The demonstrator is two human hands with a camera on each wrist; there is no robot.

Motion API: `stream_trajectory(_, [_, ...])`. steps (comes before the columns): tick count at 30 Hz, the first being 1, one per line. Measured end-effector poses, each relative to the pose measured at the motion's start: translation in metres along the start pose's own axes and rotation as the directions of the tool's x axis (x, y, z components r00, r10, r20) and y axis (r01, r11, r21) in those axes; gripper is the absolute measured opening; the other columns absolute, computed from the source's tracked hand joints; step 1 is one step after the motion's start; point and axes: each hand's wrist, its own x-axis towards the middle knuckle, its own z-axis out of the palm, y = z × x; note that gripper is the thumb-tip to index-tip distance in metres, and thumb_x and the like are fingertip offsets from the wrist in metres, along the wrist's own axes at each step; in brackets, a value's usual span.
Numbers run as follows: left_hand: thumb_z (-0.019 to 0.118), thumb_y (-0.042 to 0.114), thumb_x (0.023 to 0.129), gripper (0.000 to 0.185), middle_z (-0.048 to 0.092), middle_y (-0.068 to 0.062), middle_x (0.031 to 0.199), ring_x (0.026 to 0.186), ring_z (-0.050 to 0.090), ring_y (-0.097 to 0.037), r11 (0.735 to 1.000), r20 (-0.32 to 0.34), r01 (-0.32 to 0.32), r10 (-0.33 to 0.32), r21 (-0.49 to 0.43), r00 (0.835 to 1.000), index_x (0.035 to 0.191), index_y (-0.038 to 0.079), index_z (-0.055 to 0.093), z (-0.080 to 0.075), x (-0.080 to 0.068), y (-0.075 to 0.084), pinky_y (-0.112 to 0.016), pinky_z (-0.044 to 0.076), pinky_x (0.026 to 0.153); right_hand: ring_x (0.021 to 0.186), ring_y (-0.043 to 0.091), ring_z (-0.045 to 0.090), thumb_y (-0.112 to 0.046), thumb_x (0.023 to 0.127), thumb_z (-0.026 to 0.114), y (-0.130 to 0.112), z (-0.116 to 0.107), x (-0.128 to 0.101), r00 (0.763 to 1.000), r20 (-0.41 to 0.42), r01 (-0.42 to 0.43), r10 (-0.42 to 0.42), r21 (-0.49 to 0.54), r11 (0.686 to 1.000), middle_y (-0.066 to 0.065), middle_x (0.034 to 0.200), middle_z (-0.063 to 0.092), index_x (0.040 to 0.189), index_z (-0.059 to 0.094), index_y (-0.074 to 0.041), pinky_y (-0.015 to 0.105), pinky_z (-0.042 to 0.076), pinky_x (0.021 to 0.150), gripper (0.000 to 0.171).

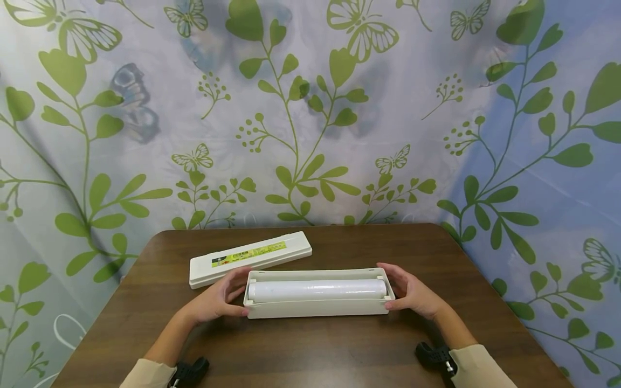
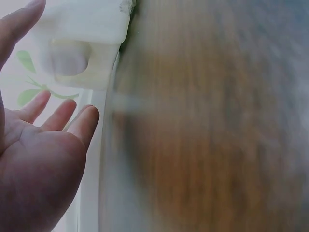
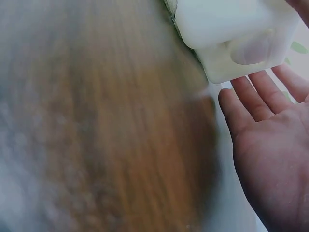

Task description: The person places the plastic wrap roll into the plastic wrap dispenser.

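Note:
A long cream dispenser tray (image 1: 317, 309) lies across the middle of the brown table (image 1: 310, 355), with a white roll of film (image 1: 317, 289) in it. My left hand (image 1: 232, 293) is at the tray's left end and my right hand (image 1: 401, 291) at its right end. In both wrist views the fingers are straight and spread. The left wrist view shows my left hand (image 2: 46, 154) with the palm facing the tray's end (image 2: 84, 46). From the right wrist, my right hand (image 3: 273, 145) faces the other end (image 3: 239, 41) the same way. Neither hand curls round anything.
The tray's cream lid (image 1: 249, 257), with a green and yellow label, lies flat behind the tray at the left. A leaf and butterfly patterned curtain (image 1: 310, 108) hangs right behind the table. Black wrist mounts (image 1: 191, 372) show near the front edge.

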Motion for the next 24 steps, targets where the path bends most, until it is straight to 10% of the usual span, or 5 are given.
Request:
stream_trajectory(7, [0.083,0.007,0.084,0.099,0.021,-0.031,0.162,0.152,0.026,-0.046,0.998,-0.028,-0.019,0.020,0.054,0.999,0.157,-0.006,0.017,-0.003,-0.008,-0.002,-0.048,0.028,0.117,0.130,0.004,0.053,0.002,0.080,0.082,-0.001,0.003,0.000,1.000,-0.009,-0.001,0.001,0.025,1.000,0.017,0.153,0.045,0.155,0.021,0.011,0.023,0.050,0.102,0.097])
stream_trajectory(15, [0.082,0.005,0.085,0.098,0.024,-0.030,0.163,0.150,0.023,-0.050,0.998,-0.078,-0.003,0.008,0.062,0.997,0.159,-0.002,0.018,-0.010,-0.021,0.001,-0.037,0.033,0.119,0.130,0.005,0.054,0.003,0.081,0.081,0.001,0.002,0.001,1.000,0.000,0.004,-0.004,0.027,1.000,0.026,0.153,0.041,0.154,0.021,0.012,0.025,0.052,0.102,0.094])
stream_trajectory(24, [0.082,0.002,0.084,0.094,0.030,-0.037,0.156,0.134,0.046,0.009,0.995,-0.181,-0.075,0.087,0.071,0.980,0.157,-0.007,0.022,-0.020,-0.032,0.002,-0.013,0.041,0.109,0.128,0.006,0.055,0.002,0.081,0.081,0.000,0.002,0.000,1.000,0.003,0.006,-0.006,0.025,1.000,0.029,0.152,0.041,0.154,0.025,0.010,0.027,0.053,0.100,0.092])
